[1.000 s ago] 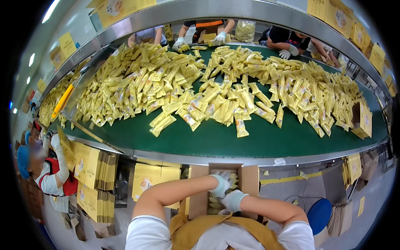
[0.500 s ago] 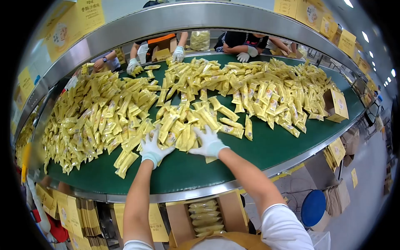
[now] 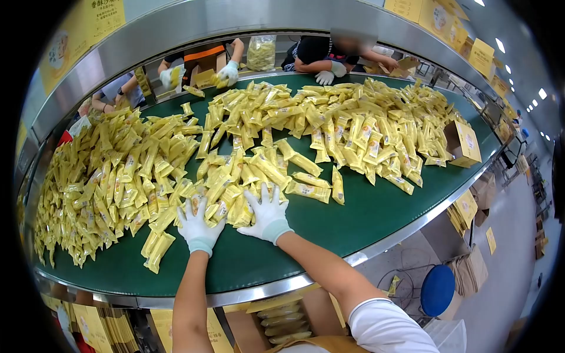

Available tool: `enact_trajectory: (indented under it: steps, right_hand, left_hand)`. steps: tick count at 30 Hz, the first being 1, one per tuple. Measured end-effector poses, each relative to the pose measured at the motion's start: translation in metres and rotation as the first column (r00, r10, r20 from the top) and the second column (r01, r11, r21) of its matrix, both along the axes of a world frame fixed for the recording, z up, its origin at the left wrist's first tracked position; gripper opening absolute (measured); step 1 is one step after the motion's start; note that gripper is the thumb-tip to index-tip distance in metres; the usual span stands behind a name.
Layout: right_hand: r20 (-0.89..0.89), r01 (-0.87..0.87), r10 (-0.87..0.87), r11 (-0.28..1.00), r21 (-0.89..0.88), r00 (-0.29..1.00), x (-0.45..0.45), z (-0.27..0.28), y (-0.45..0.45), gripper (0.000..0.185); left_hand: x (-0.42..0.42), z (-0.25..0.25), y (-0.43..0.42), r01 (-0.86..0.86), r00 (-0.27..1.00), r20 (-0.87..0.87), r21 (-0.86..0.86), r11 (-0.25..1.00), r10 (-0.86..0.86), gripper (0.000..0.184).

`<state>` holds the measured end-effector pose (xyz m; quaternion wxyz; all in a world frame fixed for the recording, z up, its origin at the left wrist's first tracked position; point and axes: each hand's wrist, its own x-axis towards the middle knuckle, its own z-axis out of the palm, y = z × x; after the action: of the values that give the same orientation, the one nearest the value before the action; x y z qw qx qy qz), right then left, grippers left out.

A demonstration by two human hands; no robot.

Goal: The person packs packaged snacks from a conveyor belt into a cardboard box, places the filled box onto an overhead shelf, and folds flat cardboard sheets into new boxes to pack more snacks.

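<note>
Both my hands wear white gloves and lie against a small pile of yellow wrapped snack packets (image 3: 226,179) on the green conveyor belt (image 3: 359,235). My left hand (image 3: 200,226) is open, fingers spread over the packets at the pile's near left edge. On the near right side, my right hand (image 3: 268,216) is also open, its fingertips touching packets. A large heap of packets (image 3: 118,170) spreads to the left, touching the pile. Another heap (image 3: 376,129) fills the far right part of the belt. Several loose packets (image 3: 309,191) lie right of my right hand.
An open carton (image 3: 241,329) with packets (image 3: 282,320) stands below the belt's metal edge. A small yellow box (image 3: 462,144) sits at the belt's right. Across the belt, a co-worker's gloved hands (image 3: 228,73) hold packets. A blue stool (image 3: 437,290) stands lower right.
The whole view has shifted, so the belt's contents sit further left. My hands stay open against the packets. Across the belt, the co-worker's gloved hands have lifted off the belt.
</note>
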<state>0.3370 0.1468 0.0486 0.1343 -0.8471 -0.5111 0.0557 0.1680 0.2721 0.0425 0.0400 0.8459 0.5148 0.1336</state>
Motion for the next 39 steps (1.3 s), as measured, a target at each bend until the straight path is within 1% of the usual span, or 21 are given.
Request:
enact_trajectory:
  steps: [4, 7, 19, 22, 28, 29, 31, 33, 35, 37, 38, 39]
  right_hand:
    - [0.004, -0.003, 0.003, 1.0, 0.009, 1.0, 0.0, -0.001, 0.0, 0.11]
    - [-0.02, -0.007, 0.008, 1.0, 0.012, 1.0, 0.0, 0.0, -0.001, 0.106]
    - [-0.006, -0.009, 0.009, 1.0, 0.008, 1.0, 0.0, -0.001, -0.001, 0.106]
    - [0.004, -0.007, 0.007, 1.0, 0.0, 1.0, 0.0, -0.001, 0.0, 0.106]
    - [0.043, -0.004, 0.004, 1.0, 0.002, 0.999, -0.002, 0.0, 0.0, 0.104]
    - [0.063, -0.011, 0.01, 1.0, 0.009, 0.998, -0.003, 0.0, -0.001, 0.102]
    - [0.069, -0.043, 0.043, 0.999, 0.003, 0.997, -0.003, 0.003, -0.006, 0.098]
    - [-0.013, -0.117, 0.117, 0.993, -0.007, 0.993, 0.0, -0.001, -0.009, 0.093]
    - [0.106, -0.185, 0.175, 0.978, 0.092, 0.979, 0.0, -0.008, -0.021, 0.086]
    - [0.065, -0.252, 0.245, 0.958, 0.138, 0.967, 0.002, -0.011, -0.036, 0.08]
    - [0.049, -0.272, 0.268, 0.953, 0.132, 0.962, 0.003, -0.01, -0.043, 0.078]
    - [0.039, -0.321, 0.319, 0.937, 0.137, 0.947, 0.006, -0.009, -0.052, 0.079]
  left_hand:
    - [-0.002, -0.005, 0.003, 0.016, 1.0, 0.017, 0.031, 0.999, -0.017, 0.083]
    - [-0.002, 0.0, 0.0, 0.015, 1.0, -0.013, 0.044, 0.999, -0.014, 0.084]
    - [-0.002, -0.003, -0.001, 0.021, 1.0, 0.02, 0.071, 0.997, -0.022, 0.08]
    - [-0.003, -0.01, 0.002, 0.028, 0.997, 0.075, 0.062, 0.998, -0.032, 0.078]
    - [-0.004, -0.011, 0.004, 0.039, 0.996, 0.074, 0.049, 0.998, -0.042, 0.078]
    - [-0.005, -0.012, 0.004, 0.045, 0.997, 0.058, 0.056, 0.997, -0.048, 0.073]
    - [-0.011, -0.031, 0.013, 0.131, 0.98, 0.133, 0.143, 0.981, -0.15, 0.065]
    - [-0.017, -0.028, 0.0, 0.166, 0.966, 0.159, 0.222, 0.961, -0.203, 0.053]
    - [-0.026, -0.035, -0.005, 0.214, 0.959, 0.14, 0.209, 0.954, -0.246, 0.043]
    - [-0.036, -0.032, -0.014, 0.312, 0.935, 0.104, 0.202, 0.928, -0.338, 0.032]
    - [-0.039, -0.024, -0.019, 0.34, 0.931, 0.083, 0.162, 0.926, -0.356, 0.025]
    - [-0.046, -0.023, -0.023, 0.389, 0.916, 0.048, 0.145, 0.91, -0.399, 0.025]
